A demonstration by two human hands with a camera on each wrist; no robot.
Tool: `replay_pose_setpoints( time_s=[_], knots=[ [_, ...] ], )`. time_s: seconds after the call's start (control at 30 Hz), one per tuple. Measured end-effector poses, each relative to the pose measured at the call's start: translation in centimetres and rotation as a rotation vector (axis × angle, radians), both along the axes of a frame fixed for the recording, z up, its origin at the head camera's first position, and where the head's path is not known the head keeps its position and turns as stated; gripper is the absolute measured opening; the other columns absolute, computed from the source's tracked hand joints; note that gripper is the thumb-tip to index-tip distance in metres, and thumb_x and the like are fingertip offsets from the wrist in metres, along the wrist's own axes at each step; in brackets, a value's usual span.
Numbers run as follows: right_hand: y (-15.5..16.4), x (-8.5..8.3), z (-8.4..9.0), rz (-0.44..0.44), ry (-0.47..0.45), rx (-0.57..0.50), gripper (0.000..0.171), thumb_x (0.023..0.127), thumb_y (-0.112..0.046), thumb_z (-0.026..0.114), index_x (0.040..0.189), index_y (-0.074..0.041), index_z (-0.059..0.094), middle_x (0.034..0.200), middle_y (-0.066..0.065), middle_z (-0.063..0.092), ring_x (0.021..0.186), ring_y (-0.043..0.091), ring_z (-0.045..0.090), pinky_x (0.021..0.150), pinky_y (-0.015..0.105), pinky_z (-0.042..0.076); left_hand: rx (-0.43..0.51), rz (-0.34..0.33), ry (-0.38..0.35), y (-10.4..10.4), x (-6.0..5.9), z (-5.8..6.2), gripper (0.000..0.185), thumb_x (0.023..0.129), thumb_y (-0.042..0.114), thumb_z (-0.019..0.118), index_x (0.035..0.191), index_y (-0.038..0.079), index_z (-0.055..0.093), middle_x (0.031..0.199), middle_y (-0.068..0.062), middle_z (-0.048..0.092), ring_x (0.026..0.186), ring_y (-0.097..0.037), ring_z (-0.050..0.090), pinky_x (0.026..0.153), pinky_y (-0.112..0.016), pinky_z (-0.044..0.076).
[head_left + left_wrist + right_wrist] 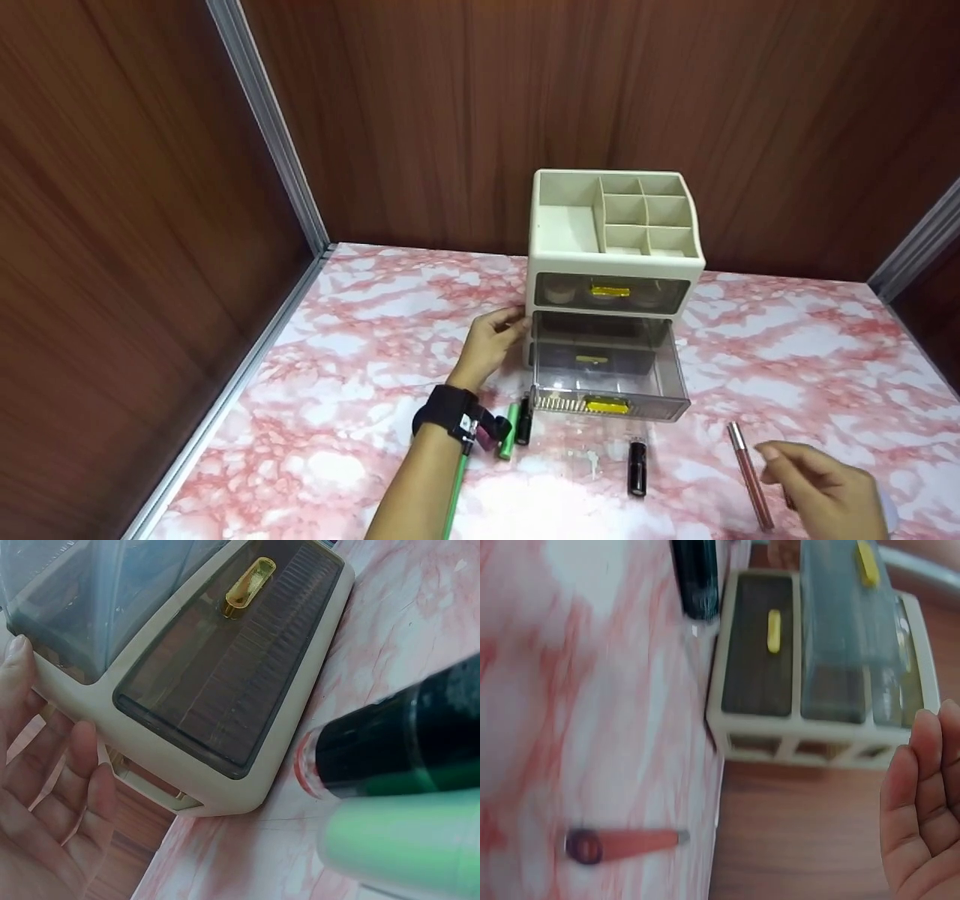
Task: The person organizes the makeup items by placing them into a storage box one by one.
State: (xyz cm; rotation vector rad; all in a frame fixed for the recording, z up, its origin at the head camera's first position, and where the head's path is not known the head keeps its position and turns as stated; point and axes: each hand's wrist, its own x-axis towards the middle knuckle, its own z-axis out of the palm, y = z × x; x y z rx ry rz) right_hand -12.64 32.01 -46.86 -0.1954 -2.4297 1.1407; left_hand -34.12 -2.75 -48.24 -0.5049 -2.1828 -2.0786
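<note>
Head view shows the left hand (491, 346) bracing the cosmetic organizer (611, 247) with relaxed fingers, steadying its pulled-out drawer (609, 375), while the right hand (825, 480) hovers empty, loosely curled, beside the lip gloss tube (750, 476).

- Cut off by the right and lower edges of the left wrist view: black tube (397, 746) and green tube (405, 847), both out of focus.
- Blurred throughout the right wrist view: organizer (821, 660), pink gloss tube (622, 845).
- Partly out of frame at the head view's bottom corner: right hand (825, 480).
- Too dim to identify behind the tinted front: contents of the upper drawer (607, 292).
</note>
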Motion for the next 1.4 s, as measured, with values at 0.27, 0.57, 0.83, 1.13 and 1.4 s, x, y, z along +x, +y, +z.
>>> replay_pose_setpoints(
  time_s=[0.27,0.57,0.83,1.13,1.4],
  knots=[
    [1.6,0.7,0.2,-0.048,0.001,-0.024,0.023,0.094,-0.017,0.067,0.098,0.005,0.072,0.067,0.005,0.068,0.058,0.011,0.065,0.056,0.019,0.054,-0.012,-0.018,0.014,0.0,-0.2,-0.2,0.030,0.092,0.012,0.068,0.115,-0.006,0.067,0.105,-0.013,0.069,0.085,-0.012,0.063,0.081,-0.034,0.055],
    [2.8,1.2,-1.4,-0.056,-0.030,0.008,0.024,0.094,-0.016,0.067,0.098,0.007,0.071,0.075,0.006,0.072,0.061,0.007,0.067,0.056,0.017,0.053,0.014,0.007,0.000,0.3,-2.3,-3.0,0.031,0.091,0.015,0.069,0.116,-0.003,0.068,0.106,-0.012,0.070,0.091,-0.022,0.066,0.083,-0.038,0.055],
    [3.7,1.6,-2.6,-0.098,-0.124,0.036,0.028,0.093,-0.024,0.069,0.098,0.004,0.073,0.078,0.012,0.072,0.059,0.001,0.065,0.055,0.008,0.047,-0.018,0.026,-0.009,0.3,-2.3,-3.2,0.036,0.089,0.022,0.071,0.117,0.001,0.068,0.110,-0.010,0.069,0.089,-0.021,0.065,0.079,-0.030,0.055],
    [6.1,2.4,-2.9,-0.169,-0.239,0.057,0.039,0.094,-0.032,0.066,0.101,0.006,0.072,0.078,0.010,0.073,0.058,0.001,0.063,0.051,0.011,0.046,-0.010,0.006,-0.014,0.4,-1.9,-2.4,0.032,0.091,0.014,0.069,0.117,-0.004,0.067,0.109,-0.013,0.068,0.084,-0.013,0.062,0.079,-0.030,0.055],
    [9.1,2.4,-3.3,-0.153,-0.197,0.219,0.032,0.092,-0.029,0.068,0.101,0.001,0.072,0.081,0.015,0.072,0.057,-0.008,0.054,0.049,0.010,0.043,-0.004,-0.006,0.007,0.2,0.0,0.0,0.030,0.092,0.010,0.068,0.116,-0.008,0.066,0.109,-0.017,0.068,0.084,-0.012,0.064,0.079,-0.029,0.055]
  ],
)
